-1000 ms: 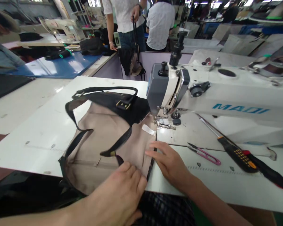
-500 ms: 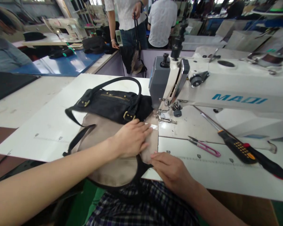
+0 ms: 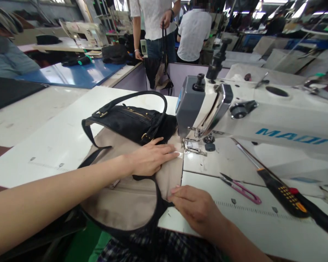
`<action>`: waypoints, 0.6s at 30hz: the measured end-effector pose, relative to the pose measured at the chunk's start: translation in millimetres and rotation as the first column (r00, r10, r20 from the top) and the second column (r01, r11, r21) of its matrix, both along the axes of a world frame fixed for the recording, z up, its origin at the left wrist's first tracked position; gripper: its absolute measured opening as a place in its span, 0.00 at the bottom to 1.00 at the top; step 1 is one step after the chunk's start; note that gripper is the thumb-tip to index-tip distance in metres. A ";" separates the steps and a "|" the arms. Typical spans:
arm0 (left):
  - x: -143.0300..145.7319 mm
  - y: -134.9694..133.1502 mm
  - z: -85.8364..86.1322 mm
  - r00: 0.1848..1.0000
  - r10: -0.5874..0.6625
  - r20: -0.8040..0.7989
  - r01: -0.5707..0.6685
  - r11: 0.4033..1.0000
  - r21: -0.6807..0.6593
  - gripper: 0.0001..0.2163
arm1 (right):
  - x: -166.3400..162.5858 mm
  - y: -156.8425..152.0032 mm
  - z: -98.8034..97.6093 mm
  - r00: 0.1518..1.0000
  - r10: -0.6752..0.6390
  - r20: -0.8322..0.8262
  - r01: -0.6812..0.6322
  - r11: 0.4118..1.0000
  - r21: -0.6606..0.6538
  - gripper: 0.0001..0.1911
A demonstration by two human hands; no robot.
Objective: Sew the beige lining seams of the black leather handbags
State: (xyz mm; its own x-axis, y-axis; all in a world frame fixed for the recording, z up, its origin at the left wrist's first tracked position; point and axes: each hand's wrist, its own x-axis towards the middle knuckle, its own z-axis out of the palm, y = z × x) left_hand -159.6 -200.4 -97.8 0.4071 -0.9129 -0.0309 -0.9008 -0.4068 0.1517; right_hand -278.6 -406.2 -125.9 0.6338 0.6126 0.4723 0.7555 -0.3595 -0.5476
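A black handbag (image 3: 125, 120) with a beige lining (image 3: 117, 140) lies opened out on the sewing table. My left hand (image 3: 153, 156) rests flat on the lining, fingers stretched toward a small white label (image 3: 178, 154). Near the table's front, my right hand (image 3: 192, 203) pinches the lower corner of the lining between thumb and fingers. The lining's right edge runs up to the presser foot (image 3: 194, 148) of the sewing machine (image 3: 284, 123). Whether the upper edge lies under the needle I cannot tell.
Right of the lining lie pink-handled thread snips (image 3: 242, 189) and a black-and-yellow screwdriver (image 3: 282, 193). A second, black-handled tool (image 3: 317, 211) crosses beside it. Beyond the table, a person in a white top (image 3: 155, 22) holds a dark bag (image 3: 155, 72). A blue table (image 3: 79, 74) stands at the left.
The view has shifted, so the machine sits lower and farther right. The left hand's fingers now stretch straighter over the label. The right hand still pinches the lining, which lies more spread out.
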 end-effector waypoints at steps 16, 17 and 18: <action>1.5 13.8 20.3 0.968 0.044 -0.246 -0.071 0.992 -0.104 0.29 | 9.0 0.0 -2.6 0.987 -0.137 -0.078 0.141 0.989 0.040 0.09; -14.9 19.4 22.6 0.963 0.045 -0.265 -0.074 0.992 -0.100 0.36 | 7.2 1.1 -0.8 0.983 -0.169 -0.071 0.172 0.984 0.041 0.08; -31.7 25.6 23.1 0.962 0.045 -0.268 -0.075 0.992 -0.102 0.43 | 5.4 2.7 1.4 0.980 -0.195 -0.049 0.197 0.980 0.035 0.08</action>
